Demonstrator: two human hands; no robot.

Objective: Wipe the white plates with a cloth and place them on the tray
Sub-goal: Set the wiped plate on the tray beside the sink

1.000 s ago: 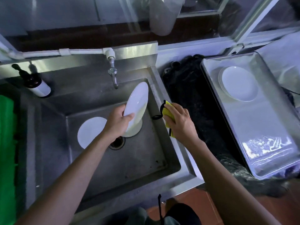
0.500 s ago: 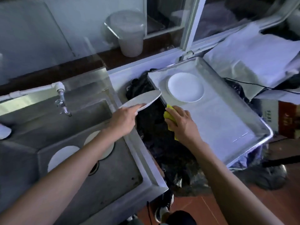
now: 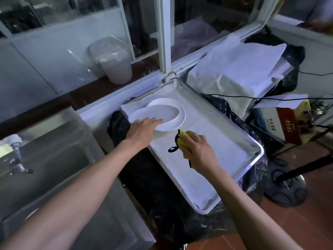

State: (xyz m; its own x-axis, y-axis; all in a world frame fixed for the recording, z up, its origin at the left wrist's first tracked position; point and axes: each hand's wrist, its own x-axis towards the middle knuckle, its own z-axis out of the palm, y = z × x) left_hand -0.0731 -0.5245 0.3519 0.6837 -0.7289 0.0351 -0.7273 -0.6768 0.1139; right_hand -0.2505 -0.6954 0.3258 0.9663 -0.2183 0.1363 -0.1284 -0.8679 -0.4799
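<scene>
My left hand grips the near rim of a white plate, holding it tilted over a second white plate that lies flat at the far end of the metal tray. Whether the two plates touch is unclear. My right hand hovers over the tray's middle, closed on a yellow cloth with a black loop hanging from it. The tray is lined with white paper.
The steel sink with its tap is at the left. Black plastic sheeting lies between sink and tray. White paper-covered bundles and boxes stand at the right, a cable running across them. A window frame runs behind.
My left hand carried the plate from the sink rightward to the tray, over the plate lying there. My right hand with the cloth moved over the tray too.
</scene>
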